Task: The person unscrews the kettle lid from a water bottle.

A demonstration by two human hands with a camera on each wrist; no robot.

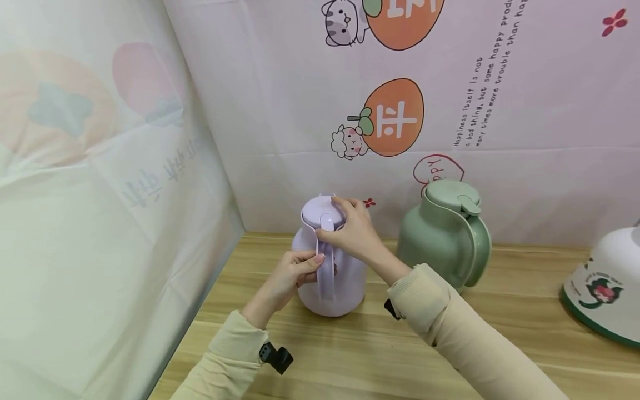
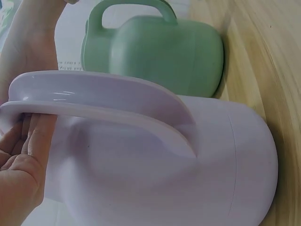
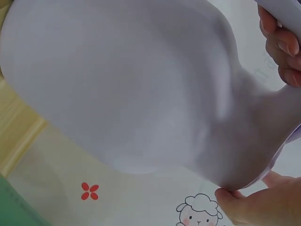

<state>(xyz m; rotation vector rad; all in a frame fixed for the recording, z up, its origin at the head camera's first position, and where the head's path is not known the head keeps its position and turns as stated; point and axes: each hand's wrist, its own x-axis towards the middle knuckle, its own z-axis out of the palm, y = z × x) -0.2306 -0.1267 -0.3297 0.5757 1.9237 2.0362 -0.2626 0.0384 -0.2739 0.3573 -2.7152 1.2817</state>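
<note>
on the tabletop with a yellow-brown wood grain, near the corner where the hanging cloth meets its left side, stands a pale purple jug, upright. its lid sits on the mouth, so what is inside is hidden. the left grip is curled around the upper part of the handle, with the thumb laid on the near side of it. the right grip is bent over the top and pinches the jug there, the thumb close to the small lever and the other fingers at the edge of the lid. to the right, near but apart, stands a green jug of similar form, also upright and lidded; its content cannot be seen either. farther right is a white vessel, cut by the picture's border, having a dark green base and a printed red and green motif.

both jugs look smooth and matte, with a rounded body that narrows to the neck. in the left wrist view, the purple handle is a long curved loop with a hollow channel between two thin walls, and a fine seam runs around the body near the bottom. the cloth is pale and softly wrinkled, printed with orange fruits and small cartoon animals.
</note>
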